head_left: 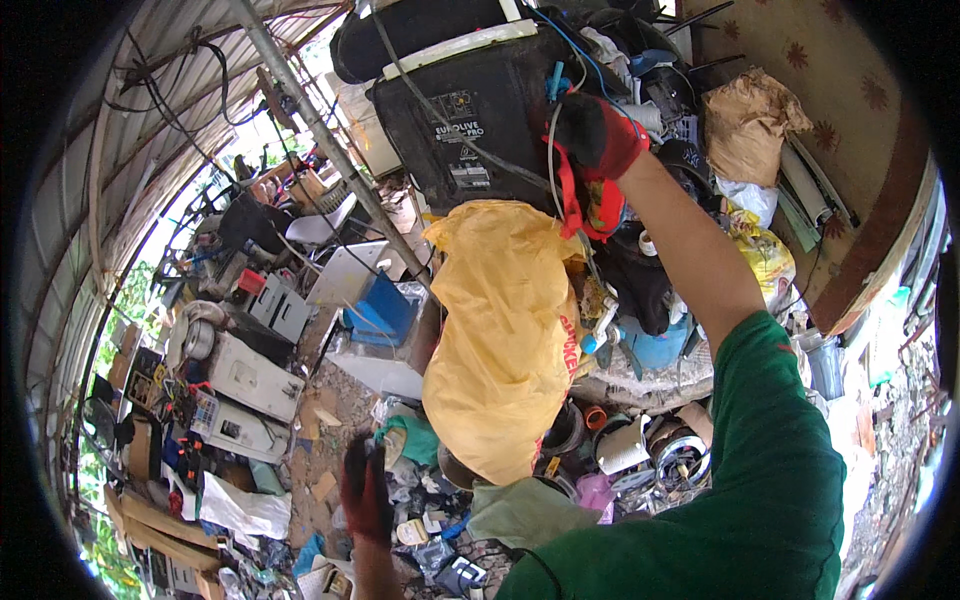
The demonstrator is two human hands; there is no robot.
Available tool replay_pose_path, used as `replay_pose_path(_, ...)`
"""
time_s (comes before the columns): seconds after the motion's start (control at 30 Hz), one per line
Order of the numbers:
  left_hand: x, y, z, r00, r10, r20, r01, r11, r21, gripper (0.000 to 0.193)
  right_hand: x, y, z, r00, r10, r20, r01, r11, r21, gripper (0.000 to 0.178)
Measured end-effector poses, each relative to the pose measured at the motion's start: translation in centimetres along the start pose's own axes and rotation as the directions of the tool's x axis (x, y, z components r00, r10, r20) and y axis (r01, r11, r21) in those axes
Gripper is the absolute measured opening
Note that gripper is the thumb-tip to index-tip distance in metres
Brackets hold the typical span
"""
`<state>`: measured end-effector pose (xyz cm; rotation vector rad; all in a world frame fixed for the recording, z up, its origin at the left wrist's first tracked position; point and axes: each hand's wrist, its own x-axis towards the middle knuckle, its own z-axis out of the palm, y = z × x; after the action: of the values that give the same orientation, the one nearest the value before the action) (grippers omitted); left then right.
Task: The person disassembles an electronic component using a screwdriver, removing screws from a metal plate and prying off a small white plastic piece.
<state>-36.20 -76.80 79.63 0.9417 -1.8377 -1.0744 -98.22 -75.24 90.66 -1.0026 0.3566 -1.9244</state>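
Note:
My right hand [598, 140], in a red and black glove, reaches up beside the large black speaker [450, 130]. Its fingers are closed at the top of a hanging red fabric piece [572, 195] with some yellow on it. A pale cable runs down right by those fingers. Low on the left, my left hand [366, 495], gloved the same way, hangs over the littered ground with its fingers pointing away from me and slightly apart, nothing visible in them. Between my hands a big yellow sack [500, 330] stands upright below the speaker, its top crumpled.
A slanting metal pole [330, 125] crosses at the upper left. White appliance casings [240, 375] and a blue box [382, 308] lie to the left. Reels and tubs [680, 450] crowd the lower right. A brown paper bag [752, 125] sits near a patterned board [860, 150].

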Motion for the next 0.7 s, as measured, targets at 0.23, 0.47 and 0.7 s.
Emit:
replay_pose_path(0.23, 15.4, 16.3, 21.9, 0.85, 0.247, 0.465, -0.171, 0.965, -0.199, 0.096, -1.0, -3.1, 0.9, 0.942, -0.232, 0.243, 0.287, 0.179, -0.941, 0.015)
replay_pose_path(0.47, 29.8, 14.1, 26.9, 0.614, 0.41, 0.674, -0.783, 0.421, 0.458, 0.089, 3.3, -1.4, 9.2, 0.995, -0.07, 0.074, 0.081, 0.986, -0.148, 0.025)
replay_pose_path(0.7, 28.8, 20.6, 27.8, 0.59, 0.64, 0.493, -0.755, 0.221, 0.617, 0.05, 1.0, -6.0, 3.5, 0.997, 0.023, -0.08, -0.044, 0.96, -0.277, 0.032)
